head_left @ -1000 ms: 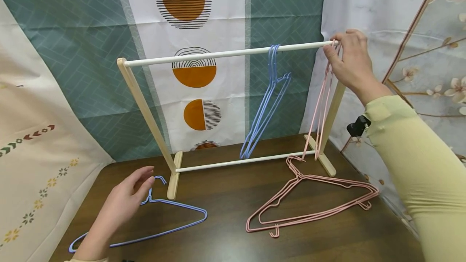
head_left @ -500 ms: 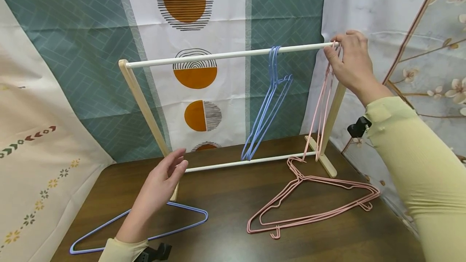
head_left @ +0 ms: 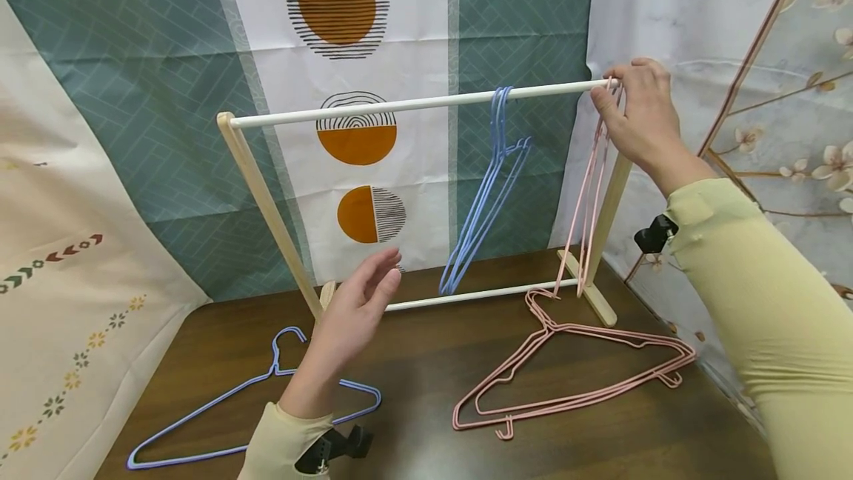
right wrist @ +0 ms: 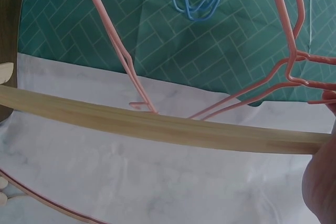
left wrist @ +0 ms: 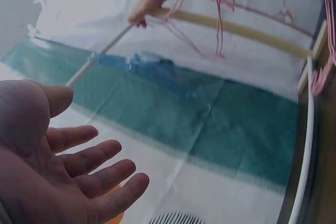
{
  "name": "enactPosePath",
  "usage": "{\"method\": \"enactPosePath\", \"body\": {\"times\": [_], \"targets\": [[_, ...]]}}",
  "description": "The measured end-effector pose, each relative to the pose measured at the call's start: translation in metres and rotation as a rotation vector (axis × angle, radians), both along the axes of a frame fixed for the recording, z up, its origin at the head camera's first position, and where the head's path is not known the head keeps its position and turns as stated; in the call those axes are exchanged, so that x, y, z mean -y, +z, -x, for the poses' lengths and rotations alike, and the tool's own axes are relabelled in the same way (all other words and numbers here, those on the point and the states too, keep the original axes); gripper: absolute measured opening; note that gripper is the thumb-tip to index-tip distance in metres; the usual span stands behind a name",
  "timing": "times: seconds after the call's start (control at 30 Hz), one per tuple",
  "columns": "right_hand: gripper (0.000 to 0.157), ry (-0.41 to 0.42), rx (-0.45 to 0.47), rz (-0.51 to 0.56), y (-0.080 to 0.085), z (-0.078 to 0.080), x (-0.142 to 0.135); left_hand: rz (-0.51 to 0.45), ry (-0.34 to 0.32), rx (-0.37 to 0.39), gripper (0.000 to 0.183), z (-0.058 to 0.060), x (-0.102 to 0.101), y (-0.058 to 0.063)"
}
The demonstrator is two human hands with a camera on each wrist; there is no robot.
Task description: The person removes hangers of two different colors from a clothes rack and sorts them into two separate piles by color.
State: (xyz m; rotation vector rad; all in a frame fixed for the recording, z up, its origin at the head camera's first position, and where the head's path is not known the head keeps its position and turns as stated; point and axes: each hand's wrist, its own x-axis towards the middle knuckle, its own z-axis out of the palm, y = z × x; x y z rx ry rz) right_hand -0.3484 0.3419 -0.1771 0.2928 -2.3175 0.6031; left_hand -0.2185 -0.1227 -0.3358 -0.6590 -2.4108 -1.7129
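My right hand (head_left: 643,110) grips the top right end of a small clothes rack (head_left: 400,104), thumb on the near side and fingers over the top. Pink hangers (head_left: 586,198) hang from the rail right by that thumb. In the right wrist view, only part of the hand (right wrist: 320,182) shows, against the wooden post (right wrist: 157,127). My left hand (head_left: 353,310) is raised in front of the rack's lower left side, holding nothing. The left wrist view shows its palm (left wrist: 31,156) with fingers spread and loosely bent. Several blue hangers (head_left: 476,206) hang further along the rail.
Pink hangers (head_left: 573,395) lie stacked on the brown table (head_left: 426,435), in front of the rack's right foot (head_left: 600,306). Blue hangers (head_left: 193,410) lie at the left, partly behind my left forearm. Patterned cloths (head_left: 520,35) hang behind and on both sides.
My left hand has moved right and up, from above the blue hangers on the table toward the middle of the rack. My right hand stays at the rack's top right end.
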Motion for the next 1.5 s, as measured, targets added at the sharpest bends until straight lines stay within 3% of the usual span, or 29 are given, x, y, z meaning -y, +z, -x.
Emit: {"method": "enactPosePath", "body": {"times": [0.33,0.63,1.13,1.5], "targets": [[0.054,0.001,0.000,0.001,-0.001,-0.001,-0.001,-0.054,-0.003,-0.036,0.050,0.008,-0.051,0.011],[0.053,0.005,-0.006,-0.003,0.000,0.000,0.000,-0.085,-0.029,0.010,0.053,0.017,-0.081,0.013],[0.052,-0.004,0.006,-0.004,0.000,0.000,-0.002,-0.100,-0.040,0.016,0.048,0.025,-0.107,0.004],[0.053,-0.016,0.024,-0.007,0.000,0.001,-0.002,-0.206,-0.007,0.039,0.036,0.026,-0.113,-0.001]]}}
